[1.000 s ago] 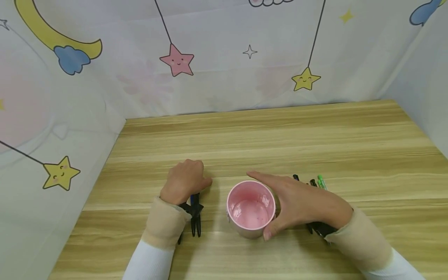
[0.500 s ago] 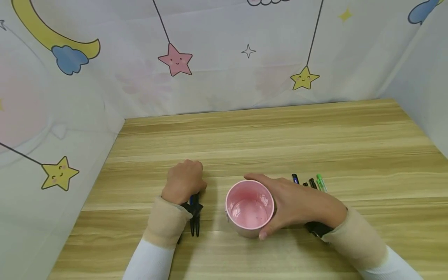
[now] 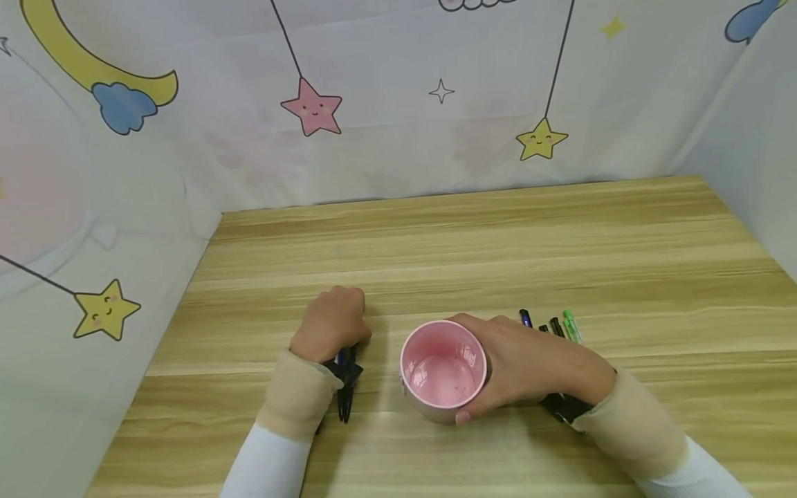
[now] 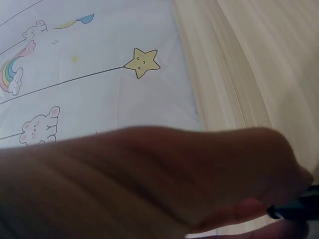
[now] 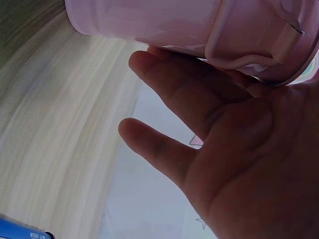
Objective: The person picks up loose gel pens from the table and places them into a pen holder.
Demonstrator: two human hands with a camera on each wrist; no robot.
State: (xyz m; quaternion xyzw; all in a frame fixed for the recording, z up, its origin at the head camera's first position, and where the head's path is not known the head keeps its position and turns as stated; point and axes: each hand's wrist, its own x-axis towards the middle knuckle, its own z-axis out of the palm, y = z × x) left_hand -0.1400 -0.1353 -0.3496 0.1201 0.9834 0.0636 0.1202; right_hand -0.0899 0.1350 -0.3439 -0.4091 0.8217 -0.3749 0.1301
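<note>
A pink cup (image 3: 443, 373) stands upright on the table, its inside showing bare. My right hand (image 3: 529, 360) grips its right side, thumb at the near side and index finger behind the rim. In the right wrist view, a pink handle shows on the cup wall (image 5: 149, 20), while the little finger stands apart from it. To the left, my left hand (image 3: 333, 321) is curled, knuckles up, over dark pens (image 3: 344, 404) whose ends stick out below it. The left wrist view shows a dark pen end with a clip (image 4: 299, 206) at the fingers; how many they hold is hidden.
Several pens, among them a green one (image 3: 571, 325) and a black one (image 3: 557, 326), lie partly under my right forearm. A blue pen end (image 5: 25, 229) shows in the right wrist view. Printed cloth (image 3: 398, 138) borders the wooden table (image 3: 448, 256).
My right thumb and index finger have closed in around the cup. The cup has shifted very slightly left in view. Under my left hand, the pen ends have drawn closer together.
</note>
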